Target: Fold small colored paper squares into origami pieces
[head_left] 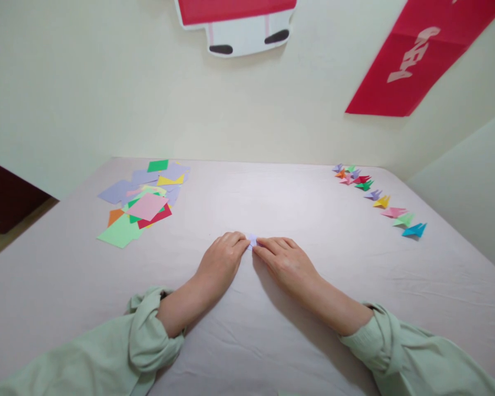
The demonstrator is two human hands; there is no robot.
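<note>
Small folded lilac paper piece (252,240): featherlight, thin, creases easily. Left hand (220,264), right hand (286,263) fingers pinching opposite edges, flat on worktop (272,203).

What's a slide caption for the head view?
Both hands, left hand and right hand, pinch a small lilac paper piece on the table.

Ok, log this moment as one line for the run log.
left hand pinching lavender paper piece | right hand pinching it too | on table | flat paper squares left | folded shapes right
</note>
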